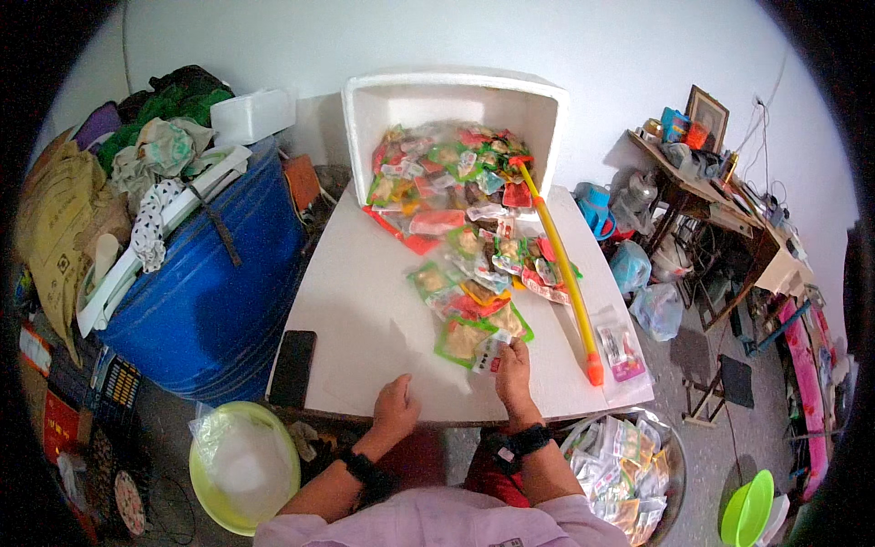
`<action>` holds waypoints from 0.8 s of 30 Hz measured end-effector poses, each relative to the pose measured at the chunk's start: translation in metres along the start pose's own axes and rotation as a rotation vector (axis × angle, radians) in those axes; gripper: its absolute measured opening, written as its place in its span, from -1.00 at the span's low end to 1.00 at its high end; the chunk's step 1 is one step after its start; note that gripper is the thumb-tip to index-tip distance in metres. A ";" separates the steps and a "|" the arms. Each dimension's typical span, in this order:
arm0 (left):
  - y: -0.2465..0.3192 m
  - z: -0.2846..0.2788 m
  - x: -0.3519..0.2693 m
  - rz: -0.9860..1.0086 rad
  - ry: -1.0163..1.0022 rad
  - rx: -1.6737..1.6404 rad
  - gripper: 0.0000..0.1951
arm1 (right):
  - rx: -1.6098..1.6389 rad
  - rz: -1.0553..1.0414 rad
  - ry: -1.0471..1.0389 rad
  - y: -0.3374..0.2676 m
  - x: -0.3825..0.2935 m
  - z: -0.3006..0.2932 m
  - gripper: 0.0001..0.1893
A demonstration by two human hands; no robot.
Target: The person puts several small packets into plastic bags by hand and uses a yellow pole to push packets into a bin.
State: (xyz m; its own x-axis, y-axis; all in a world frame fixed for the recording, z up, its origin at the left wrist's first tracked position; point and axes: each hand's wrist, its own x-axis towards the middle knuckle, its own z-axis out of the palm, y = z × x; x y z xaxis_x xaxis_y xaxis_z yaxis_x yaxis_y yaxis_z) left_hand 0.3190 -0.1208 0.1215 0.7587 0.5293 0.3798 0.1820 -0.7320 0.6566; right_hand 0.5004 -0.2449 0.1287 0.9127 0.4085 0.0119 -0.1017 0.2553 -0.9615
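My right hand (514,376) is at the near edge of a pile of small sealed food packets on the white table (355,301), its fingers closed on a white packet (489,355). Beside that packet lies a green-edged packet (465,338). My left hand (398,407) rests near the table's front edge, fingers curled, with no object visible in it. Behind the pile, a white foam box (454,82) lies on its side, its opening towards me, with many more packets spilling out. A yellow stick with orange ends (564,270) leans from the box's mouth down to the table's right side.
A black phone (292,369) lies at the table's left edge, a clear pack (622,352) at the right. Below are a yellow basin holding plastic bags (196,472) and a metal basin of packets (677,465). A large blue barrel (205,308) stands left, a cluttered wooden desk (690,178) right.
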 end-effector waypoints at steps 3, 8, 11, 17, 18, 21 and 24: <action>0.006 -0.003 0.002 -0.006 -0.027 0.014 -0.69 | 0.156 0.049 0.028 -0.006 -0.008 -0.008 -0.91; 0.008 -0.002 0.004 0.057 -0.016 0.103 -0.78 | 0.294 0.159 0.063 -0.001 -0.017 -0.022 -0.90; 0.003 0.005 0.009 0.067 0.050 0.101 -0.83 | 0.350 0.197 0.035 0.002 -0.021 -0.036 -0.86; 0.006 0.008 0.015 -0.003 0.040 0.073 -0.85 | 0.438 0.221 0.075 -0.030 -0.049 -0.013 -0.93; 0.008 0.009 0.017 -0.011 0.046 0.057 -0.85 | 0.436 0.228 0.051 -0.026 -0.051 -0.014 -0.93; 0.007 0.013 0.018 -0.092 0.045 0.032 -0.86 | 0.397 0.238 -0.007 -0.006 -0.057 -0.017 -0.94; 0.003 0.017 0.018 -0.113 0.073 0.005 -0.86 | 0.324 0.213 -0.038 0.010 -0.062 -0.018 -0.95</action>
State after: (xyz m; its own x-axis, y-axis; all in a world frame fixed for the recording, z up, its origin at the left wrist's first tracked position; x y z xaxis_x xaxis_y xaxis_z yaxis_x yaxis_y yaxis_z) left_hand 0.3438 -0.1206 0.1192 0.6856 0.6383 0.3502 0.2671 -0.6680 0.6946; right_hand 0.4494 -0.2830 0.1132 0.8428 0.5131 -0.1623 -0.4126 0.4225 -0.8070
